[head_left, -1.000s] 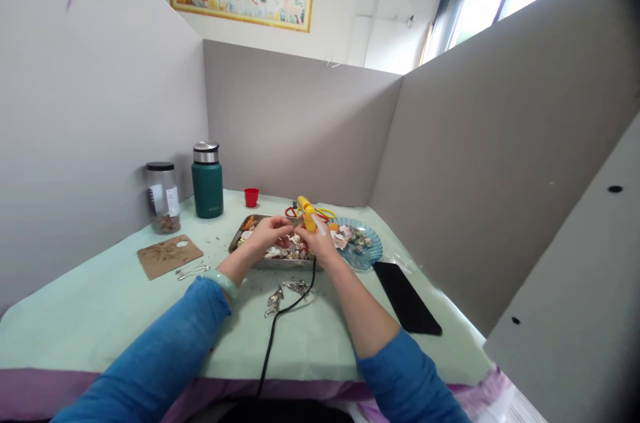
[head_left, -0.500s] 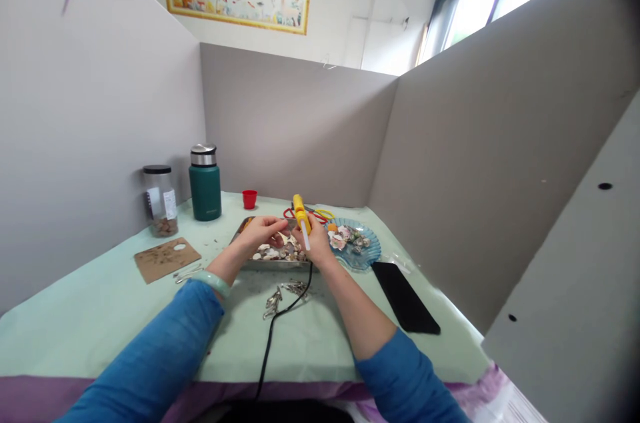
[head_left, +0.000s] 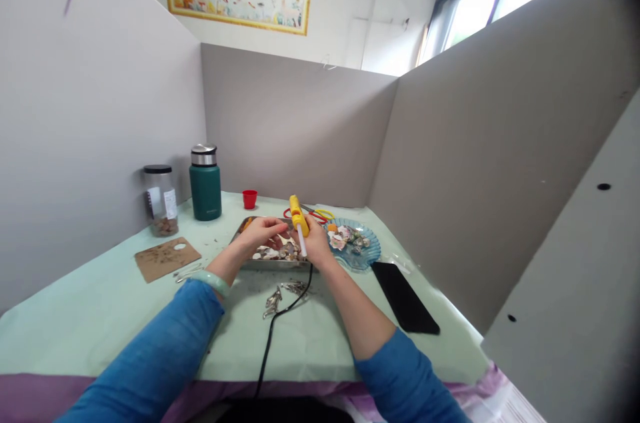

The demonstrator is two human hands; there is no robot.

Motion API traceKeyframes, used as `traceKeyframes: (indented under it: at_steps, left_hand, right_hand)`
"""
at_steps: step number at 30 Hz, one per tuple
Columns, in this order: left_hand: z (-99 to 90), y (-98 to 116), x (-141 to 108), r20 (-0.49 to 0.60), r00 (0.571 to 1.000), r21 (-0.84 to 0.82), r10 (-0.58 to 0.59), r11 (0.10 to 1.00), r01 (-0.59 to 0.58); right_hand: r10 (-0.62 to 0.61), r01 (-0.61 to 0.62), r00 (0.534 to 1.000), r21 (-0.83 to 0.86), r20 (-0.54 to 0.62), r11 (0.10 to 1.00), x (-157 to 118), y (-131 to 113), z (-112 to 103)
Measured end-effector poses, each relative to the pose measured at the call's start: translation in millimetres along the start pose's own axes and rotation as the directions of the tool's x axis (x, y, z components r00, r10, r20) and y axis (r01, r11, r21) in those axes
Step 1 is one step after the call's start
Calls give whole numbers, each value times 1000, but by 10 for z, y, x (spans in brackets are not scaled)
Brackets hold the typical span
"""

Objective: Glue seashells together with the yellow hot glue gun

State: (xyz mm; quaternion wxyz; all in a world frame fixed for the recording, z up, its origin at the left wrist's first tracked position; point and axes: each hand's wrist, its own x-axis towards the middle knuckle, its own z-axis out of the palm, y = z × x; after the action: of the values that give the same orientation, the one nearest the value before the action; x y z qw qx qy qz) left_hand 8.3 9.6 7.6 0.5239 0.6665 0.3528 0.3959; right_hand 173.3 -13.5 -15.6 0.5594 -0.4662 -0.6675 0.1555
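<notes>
My right hand (head_left: 317, 242) is wrapped round a yellow glue gun (head_left: 299, 215) with a white glue stick showing at its near end. Its black cord (head_left: 270, 336) runs down over the table. My left hand (head_left: 266, 234), a pale bangle at the wrist, is just left of the glue gun with its fingers pressed together; whatever they pinch is too small to make out. Both hands are above a metal tray (head_left: 275, 265) of shells and small pieces.
A blue plate (head_left: 371, 256) with ornaments and a black phone-like slab (head_left: 406, 298) lie right. Scissors (head_left: 320, 214) and a red cup (head_left: 249, 199) stand behind. Left are a green bottle (head_left: 205, 191), a jar (head_left: 163, 202) and a brown card (head_left: 167, 259). Metal clips (head_left: 273, 302) lie in front.
The glue gun in my right hand has shifted slightly left and tilted, closer to my left fingers. My left hand has hardly moved.
</notes>
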Motion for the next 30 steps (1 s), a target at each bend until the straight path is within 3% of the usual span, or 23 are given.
traceKeyframes:
  at_steps: [21, 26, 30]
  left_hand:
    - [-51, -82, 11, 16, 996, -103, -87, 991, 88]
    - [-75, -112, 36, -54, 996, -135, -75, 989, 67]
    - [-135, -137, 52, -167, 982, -202, -86, 978, 51]
  right_hand:
    - [-25, 24, 1000, -28, -16, 999, 0, 53, 7]
    - [19, -20, 1000, 32, 13, 999, 13, 61, -2]
    - [142, -152, 988, 233, 57, 961, 32, 59, -17]
